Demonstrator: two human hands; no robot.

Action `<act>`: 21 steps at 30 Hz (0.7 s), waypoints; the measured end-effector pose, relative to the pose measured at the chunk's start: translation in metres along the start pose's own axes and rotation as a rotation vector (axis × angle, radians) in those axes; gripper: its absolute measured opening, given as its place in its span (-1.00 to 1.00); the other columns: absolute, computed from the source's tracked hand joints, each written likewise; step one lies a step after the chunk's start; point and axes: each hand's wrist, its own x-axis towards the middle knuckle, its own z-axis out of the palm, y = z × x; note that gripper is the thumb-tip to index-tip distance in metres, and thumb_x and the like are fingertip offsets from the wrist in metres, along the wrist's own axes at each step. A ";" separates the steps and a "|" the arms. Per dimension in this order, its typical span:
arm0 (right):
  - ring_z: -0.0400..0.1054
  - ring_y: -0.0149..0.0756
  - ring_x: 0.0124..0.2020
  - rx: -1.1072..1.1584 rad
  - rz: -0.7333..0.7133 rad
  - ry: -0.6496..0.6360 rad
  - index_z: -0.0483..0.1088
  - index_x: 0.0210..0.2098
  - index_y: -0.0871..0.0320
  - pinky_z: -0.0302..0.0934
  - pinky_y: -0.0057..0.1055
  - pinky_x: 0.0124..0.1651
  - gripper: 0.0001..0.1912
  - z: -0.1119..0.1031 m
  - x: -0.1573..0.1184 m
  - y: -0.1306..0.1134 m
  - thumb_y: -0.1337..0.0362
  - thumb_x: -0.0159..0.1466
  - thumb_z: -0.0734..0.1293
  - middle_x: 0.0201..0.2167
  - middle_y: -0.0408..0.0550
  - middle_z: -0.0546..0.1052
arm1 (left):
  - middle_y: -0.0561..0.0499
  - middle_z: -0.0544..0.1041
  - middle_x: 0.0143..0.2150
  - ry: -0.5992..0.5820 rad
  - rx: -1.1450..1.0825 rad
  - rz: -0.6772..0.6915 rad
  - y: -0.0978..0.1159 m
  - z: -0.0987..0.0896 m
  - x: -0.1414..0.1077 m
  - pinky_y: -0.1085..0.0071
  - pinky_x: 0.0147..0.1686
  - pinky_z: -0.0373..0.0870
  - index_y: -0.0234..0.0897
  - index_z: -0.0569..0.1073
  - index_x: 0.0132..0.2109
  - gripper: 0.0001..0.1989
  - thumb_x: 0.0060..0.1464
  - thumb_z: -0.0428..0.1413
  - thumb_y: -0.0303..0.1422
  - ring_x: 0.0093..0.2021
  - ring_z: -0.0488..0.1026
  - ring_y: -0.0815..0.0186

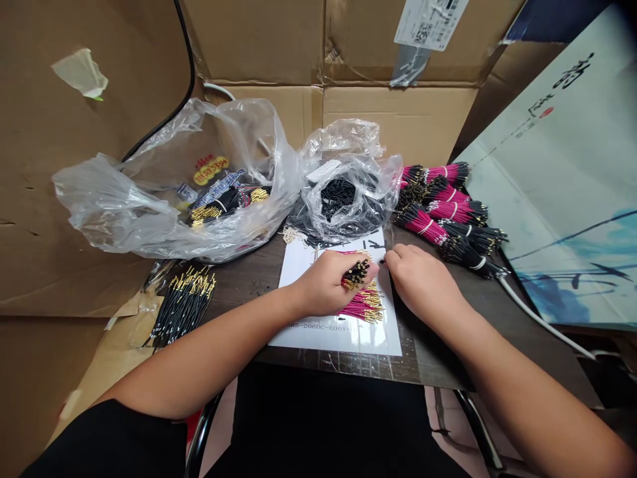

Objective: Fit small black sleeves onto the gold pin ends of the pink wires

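My left hand point(326, 282) is wrapped round a bundle of black wires point(355, 275), whose gold-coloured ends poke out past the thumb. Just right of it, my right hand point(421, 275) is closed in a pinch; a small dark piece point(383, 261) shows at its fingertips, too small to name. Pink wires point(365, 307) with gold ends lie under and beside my left hand on a white printed sheet point(338, 340). Beyond the hands, an open clear plastic bag point(371, 209) holds many short black sleeves point(339, 196). A few loose black pieces point(373, 244) lie at the sheet's top.
At left stands a large clear bag point(119, 216) with wire bundles point(219, 207) inside. More black wires point(185, 302) lie at the left table edge. Tied pink and black bundles point(450, 212) are piled at right, near a white cable point(545, 318). Cardboard walls point(398, 113) enclose the back.
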 end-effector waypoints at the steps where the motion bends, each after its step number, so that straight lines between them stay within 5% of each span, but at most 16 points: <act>1: 0.27 -0.21 -0.33 -0.004 0.004 0.006 0.35 -0.36 0.25 -0.04 -0.32 -0.38 -0.86 0.001 0.000 -0.001 0.49 0.23 0.18 -0.38 0.05 0.42 | 0.12 0.24 -0.53 -0.003 0.002 -0.003 0.000 0.000 0.000 0.48 -0.42 0.15 -0.29 0.24 -0.45 -0.65 0.27 -0.10 -0.22 -0.50 0.16 0.45; 16: 0.32 -0.26 -0.42 0.056 0.105 0.114 0.38 -0.38 0.21 -0.13 -0.33 -0.45 -0.83 0.020 0.004 0.013 0.28 0.24 0.20 -0.44 -0.02 0.48 | 0.11 0.25 -0.54 0.011 0.011 0.031 -0.003 -0.001 0.001 0.49 -0.44 0.17 -0.29 0.24 -0.45 -0.66 0.28 -0.11 -0.25 -0.52 0.17 0.47; 21: 0.35 -0.24 -0.41 0.108 0.111 0.237 0.38 -0.41 0.21 -0.01 -0.35 -0.43 -0.85 0.020 0.003 0.013 0.29 0.22 0.23 -0.46 -0.02 0.47 | 0.11 0.26 -0.53 0.023 0.042 0.036 -0.005 0.000 0.001 0.50 -0.44 0.15 -0.30 0.24 -0.46 -0.67 0.27 -0.09 -0.27 -0.51 0.16 0.47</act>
